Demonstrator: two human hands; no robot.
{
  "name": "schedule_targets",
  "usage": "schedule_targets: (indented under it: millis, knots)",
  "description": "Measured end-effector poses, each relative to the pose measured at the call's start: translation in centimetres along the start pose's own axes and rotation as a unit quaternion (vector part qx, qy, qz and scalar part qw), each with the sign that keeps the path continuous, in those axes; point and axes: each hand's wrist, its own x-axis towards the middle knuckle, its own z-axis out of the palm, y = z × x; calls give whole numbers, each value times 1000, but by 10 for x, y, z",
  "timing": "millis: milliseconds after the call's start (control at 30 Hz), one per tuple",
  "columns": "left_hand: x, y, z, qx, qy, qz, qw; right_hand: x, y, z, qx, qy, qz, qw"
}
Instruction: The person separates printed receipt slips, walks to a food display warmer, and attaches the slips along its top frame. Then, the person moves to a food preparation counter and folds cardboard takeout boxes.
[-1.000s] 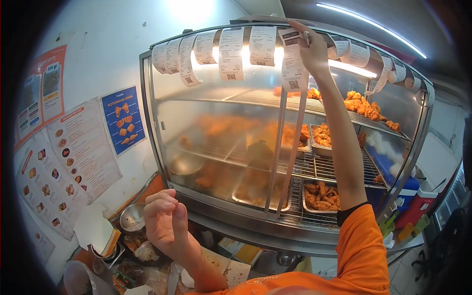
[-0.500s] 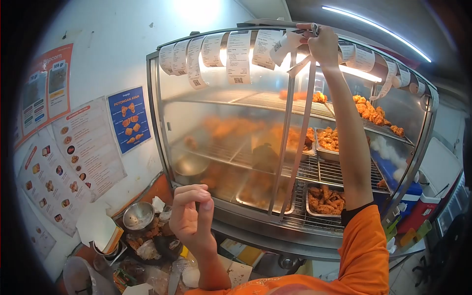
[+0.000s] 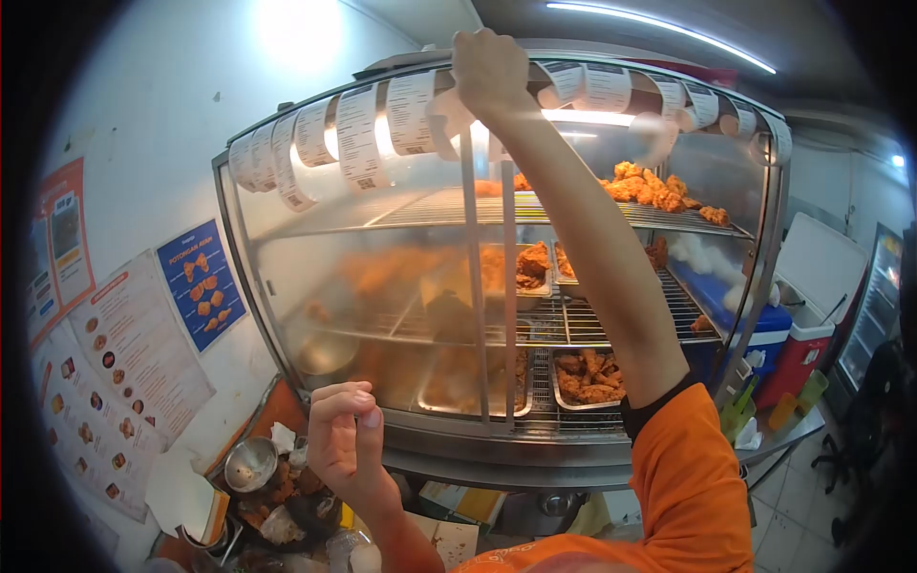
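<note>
High on the top front edge of a glass food warmer (image 3: 363,250), my right hand (image 3: 489,76) is closed in a fist. A curled white receipt (image 3: 449,122) hangs from under its palm side; the fingertips are hidden behind the hand. Other printed receipts (image 3: 358,138) dangle in a row along the same edge, on both sides of the hand. My left hand (image 3: 346,439) is raised in front of the lower glass, fingers curled and thumb close to them, with nothing visible between. Inside the warmer, fried chicken (image 3: 650,188) lies on the upper rack.
Fried pieces fill a metal tray (image 3: 590,406) at the warmer's bottom. A metal bowl (image 3: 251,464) and crumpled wrappers clutter the lower left. Menu posters (image 3: 129,353) cover the left wall. Beyond the warmer's right end stand a red cooler box (image 3: 795,368) and green cups (image 3: 813,387).
The view has swung right, so the warmer sits further left. My right hand has turned into a fist against the top edge. My left hand keeps its curled shape.
</note>
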Motion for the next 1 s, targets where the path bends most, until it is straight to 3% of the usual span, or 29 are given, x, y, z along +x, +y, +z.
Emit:
schedule_targets:
  millis: [133, 200, 333, 433, 533, 633, 833, 900, 1000]
  knots:
    - [-5, 5, 6, 6, 6, 7, 1000, 4, 6, -2, -24, -55, -16, 998]
    - [-8, 8, 7, 8, 14, 12, 1000, 6, 12, 3, -29, -20, -76, 996]
    - [-13, 13, 15, 17, 27, 22, 999, 3, 25, 10, 29, 87, -77, 993]
    - [-15, 11, 22, 20, 24, 31, 999, 3, 22, 13, 63, 108, -36, 991]
    - [-18, 7, 30, 29, 14, 41, 999, 5, 14, 25, 127, 50, 26, 990]
    - [-19, 6, 45, 42, -17, 30, 999, 4, 7, 28, 89, 128, 35, 987]
    - [-27, -6, 50, 44, -54, -11, 998, 4, 1, 18, 7, 57, -6, 998]
    - [-27, -9, 48, 48, -50, -12, 997, 4, -2, 9, -35, -28, -91, 995]
    - [-28, -9, 46, 44, -43, -15, 998, -5, -3, 2, -78, -31, -109, 991]
